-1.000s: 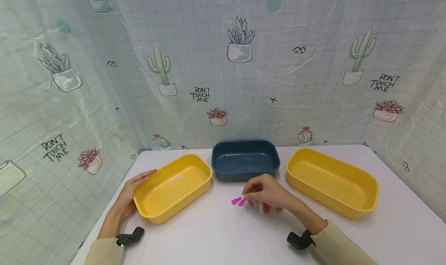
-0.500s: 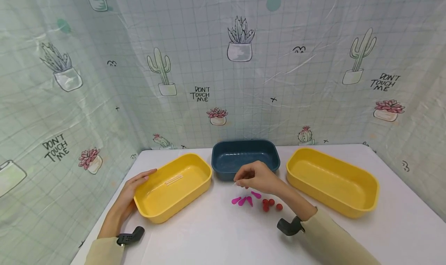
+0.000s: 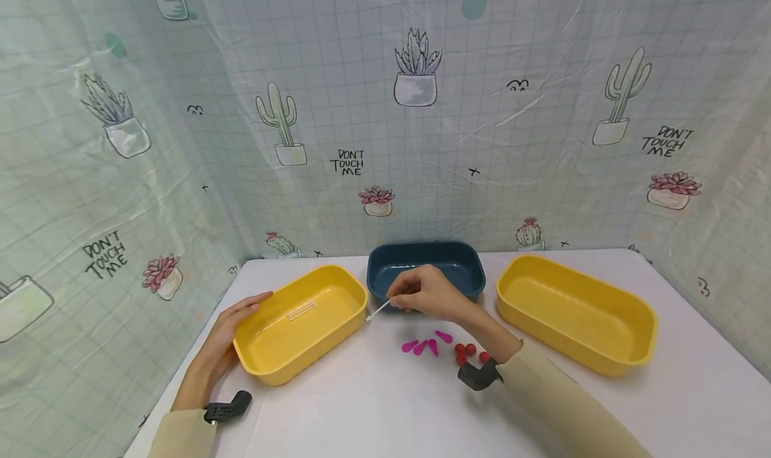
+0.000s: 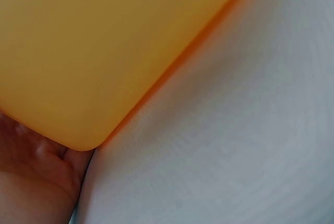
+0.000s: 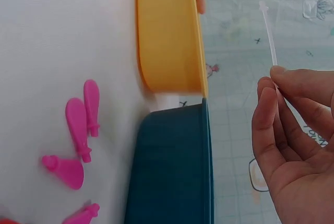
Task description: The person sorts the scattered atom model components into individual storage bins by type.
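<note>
My right hand (image 3: 424,294) pinches a thin white plastic stick (image 5: 270,38) between thumb and fingertips. The stick slants down to the left, and its free end with small prongs overlaps the right end of the left yellow bin (image 3: 322,341) in the head view. My left hand (image 3: 221,334) rests along the outer left side of that bin, fingers stretched towards its far rim; part of the hand is hidden behind the wall. A few pale thin sticks (image 3: 301,311) lie inside the bin. Below my right hand, several pink teardrop-shaped pieces (image 3: 419,347) lie on the table.
A dark blue bin (image 3: 391,274) stands at the back middle, partly behind my right hand. Another yellow bin (image 3: 572,311) sits on the right. Several small red balls (image 3: 470,349) lie near my right forearm. A patterned curtain (image 3: 343,197) encloses the white table (image 3: 337,418).
My right hand has lifted from the pink pieces and moved up and left, carrying the white stick. The pink pieces and red balls have come into fuller view. My left hand stays put.
</note>
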The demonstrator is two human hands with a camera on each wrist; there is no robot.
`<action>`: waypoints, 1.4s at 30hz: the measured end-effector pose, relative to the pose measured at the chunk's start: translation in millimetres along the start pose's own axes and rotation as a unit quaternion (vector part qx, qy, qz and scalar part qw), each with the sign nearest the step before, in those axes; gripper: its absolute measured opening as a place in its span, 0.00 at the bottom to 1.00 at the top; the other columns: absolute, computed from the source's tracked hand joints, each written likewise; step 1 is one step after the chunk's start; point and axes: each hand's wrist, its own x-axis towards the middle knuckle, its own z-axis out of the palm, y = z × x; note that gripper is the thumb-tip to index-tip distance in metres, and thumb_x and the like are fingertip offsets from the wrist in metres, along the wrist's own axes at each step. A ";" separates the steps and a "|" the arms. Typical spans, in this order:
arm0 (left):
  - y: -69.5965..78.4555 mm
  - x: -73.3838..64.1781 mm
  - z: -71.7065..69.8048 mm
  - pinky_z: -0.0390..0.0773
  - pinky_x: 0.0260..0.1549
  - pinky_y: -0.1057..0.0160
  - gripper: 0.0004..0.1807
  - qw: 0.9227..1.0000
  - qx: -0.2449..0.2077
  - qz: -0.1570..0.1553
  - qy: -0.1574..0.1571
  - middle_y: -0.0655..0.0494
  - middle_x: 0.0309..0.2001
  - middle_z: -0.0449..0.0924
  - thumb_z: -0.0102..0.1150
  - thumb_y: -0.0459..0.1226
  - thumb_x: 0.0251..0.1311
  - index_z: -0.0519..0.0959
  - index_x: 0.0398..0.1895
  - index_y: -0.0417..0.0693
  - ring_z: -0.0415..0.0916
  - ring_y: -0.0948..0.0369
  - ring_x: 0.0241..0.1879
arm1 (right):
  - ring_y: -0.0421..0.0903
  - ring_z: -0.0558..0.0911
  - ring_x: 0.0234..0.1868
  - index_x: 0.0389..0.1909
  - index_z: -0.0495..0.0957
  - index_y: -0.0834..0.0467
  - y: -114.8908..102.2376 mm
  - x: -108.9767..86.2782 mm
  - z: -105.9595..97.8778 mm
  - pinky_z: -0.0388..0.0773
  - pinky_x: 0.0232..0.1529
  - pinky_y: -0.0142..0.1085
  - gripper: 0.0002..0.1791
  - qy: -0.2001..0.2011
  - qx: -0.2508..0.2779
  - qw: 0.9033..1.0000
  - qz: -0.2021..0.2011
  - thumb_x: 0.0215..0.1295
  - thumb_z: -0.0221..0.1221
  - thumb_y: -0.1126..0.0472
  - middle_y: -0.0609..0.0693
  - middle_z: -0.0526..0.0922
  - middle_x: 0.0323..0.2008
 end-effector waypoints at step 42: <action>-0.1 1.9 -0.2 0.78 0.57 0.74 0.26 1.000 -0.006 -0.001 0.010 0.65 0.73 0.70 0.47 0.46 0.79 0.70 0.76 0.52 0.75 0.75 0.61 | 0.41 0.83 0.29 0.40 0.89 0.59 -25.3 81.7 81.0 0.89 0.43 0.43 0.05 0.011 0.014 1.000 0.011 0.67 0.68 0.63 0.51 0.88 0.33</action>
